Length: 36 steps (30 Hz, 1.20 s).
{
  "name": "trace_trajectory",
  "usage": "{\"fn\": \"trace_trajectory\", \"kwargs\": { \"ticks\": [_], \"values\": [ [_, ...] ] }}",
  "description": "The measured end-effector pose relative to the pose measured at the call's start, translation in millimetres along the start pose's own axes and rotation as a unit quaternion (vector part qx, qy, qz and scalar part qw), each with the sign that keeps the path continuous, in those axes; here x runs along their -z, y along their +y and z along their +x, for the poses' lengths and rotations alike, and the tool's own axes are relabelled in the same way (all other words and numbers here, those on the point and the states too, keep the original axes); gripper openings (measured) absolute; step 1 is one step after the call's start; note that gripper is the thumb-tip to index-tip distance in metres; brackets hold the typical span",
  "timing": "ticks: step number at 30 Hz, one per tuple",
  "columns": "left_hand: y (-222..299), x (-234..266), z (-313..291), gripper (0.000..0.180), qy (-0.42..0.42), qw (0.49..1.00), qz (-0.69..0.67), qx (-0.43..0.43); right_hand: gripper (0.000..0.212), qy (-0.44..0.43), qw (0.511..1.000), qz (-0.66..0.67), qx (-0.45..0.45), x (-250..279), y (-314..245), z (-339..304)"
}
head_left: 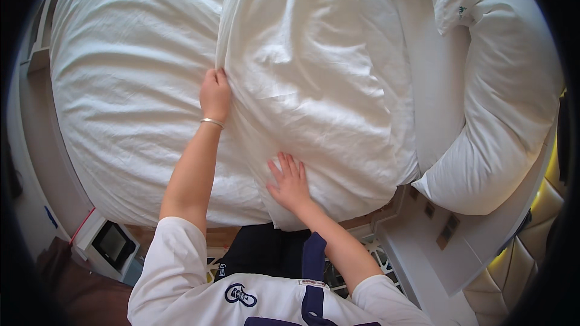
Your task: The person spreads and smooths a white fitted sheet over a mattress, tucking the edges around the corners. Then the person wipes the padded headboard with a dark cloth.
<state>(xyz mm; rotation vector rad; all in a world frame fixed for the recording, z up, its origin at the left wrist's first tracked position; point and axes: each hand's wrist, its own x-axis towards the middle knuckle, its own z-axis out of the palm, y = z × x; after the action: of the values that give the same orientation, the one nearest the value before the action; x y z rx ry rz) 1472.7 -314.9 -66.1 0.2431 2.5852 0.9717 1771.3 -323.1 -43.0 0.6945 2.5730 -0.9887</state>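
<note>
A white duvet (133, 84) covers most of the bed, and a section of it is folded back over itself (320, 78) toward the pillows. My left hand (215, 93), with a thin bracelet at the wrist, pinches the edge of that folded section. Lower down and to the right, my right hand (290, 182) lies flat on the white cloth with its fingers spread. Wrinkles run across the duvet around both hands.
White pillows (507, 78) lie at the right end of the bed, one hanging past the side. A grey-white bedside surface with sockets (448, 232) stands beside a padded headboard (525, 265). At the lower left is a small white box with a dark panel (113, 246).
</note>
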Motion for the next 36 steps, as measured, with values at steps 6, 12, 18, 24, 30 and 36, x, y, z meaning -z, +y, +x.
{"fn": "trace_trajectory", "kwargs": {
  "ticks": [6, 12, 18, 24, 30, 36],
  "values": [
    [-4, -20, -108, 0.032, -0.054, 0.997, 0.02, -0.044, 0.062, -0.091, 0.985, 0.027, 0.147, -14, 9, -19],
    [-106, 11, -187, 0.034, -0.122, 0.983, 0.113, 0.084, 0.06, 0.161, 0.971, -0.144, -0.101, 24, 108, -17],
    [-136, 51, -208, 0.041, 0.005, 0.99, 0.12, 0.076, 0.065, 0.32, 0.908, -0.039, -0.268, 7, 123, -57],
    [-68, -13, -306, 0.06, -0.12, 0.944, 0.116, -0.285, 0.069, -0.116, 0.992, -0.02, -0.051, -83, 23, -136],
    [-181, 7, -397, 0.07, -0.181, 0.914, 0.334, -0.143, 0.038, -0.078, 0.974, 0.196, 0.083, -83, 49, -204],
    [-183, 26, -419, 0.077, -0.011, 0.953, 0.291, 0.081, 0.044, 0.125, 0.985, 0.111, -0.04, -17, 104, -195]
  ]
}}
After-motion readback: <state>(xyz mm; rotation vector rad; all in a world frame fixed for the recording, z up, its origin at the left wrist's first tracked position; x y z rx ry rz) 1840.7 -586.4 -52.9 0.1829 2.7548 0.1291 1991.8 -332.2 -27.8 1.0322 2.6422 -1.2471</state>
